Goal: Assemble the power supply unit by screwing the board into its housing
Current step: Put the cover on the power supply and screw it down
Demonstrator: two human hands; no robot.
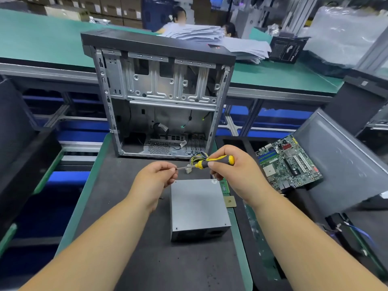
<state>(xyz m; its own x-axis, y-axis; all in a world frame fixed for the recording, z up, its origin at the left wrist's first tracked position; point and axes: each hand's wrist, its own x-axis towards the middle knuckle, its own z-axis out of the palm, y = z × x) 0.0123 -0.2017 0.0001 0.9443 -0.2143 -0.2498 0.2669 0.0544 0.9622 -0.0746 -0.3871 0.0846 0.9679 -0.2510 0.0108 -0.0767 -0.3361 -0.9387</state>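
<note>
Right hand (233,175): fingers are being kept curled round the yellow-and-black handle of the screwdriver (214,161), which is being held level above the bench.
Left hand (156,175): thumb and fingertips are being pinched together on the tip of the screwdriver's metal shaft; whether a screw is being held there cannot be told.
Power supply unit (198,208): a closed grey metal box is being shown lying flat on the dark work mat (130,227), just below both hands and touched by neither.
Wire bundle (199,157): yellow, black and blue leads are being shown behind the screwdriver, partly hidden by the right hand.
Computer case (159,97): an open tower chassis is being shown standing upright at the far end of the mat, its bare interior facing the viewer.
Motherboard (288,164): a green board is being shown lying tilted to the right of the mat, well apart from the power supply unit.
Small chip (230,201): a square gold-coloured part is being shown just beside the unit's right edge.
</note>
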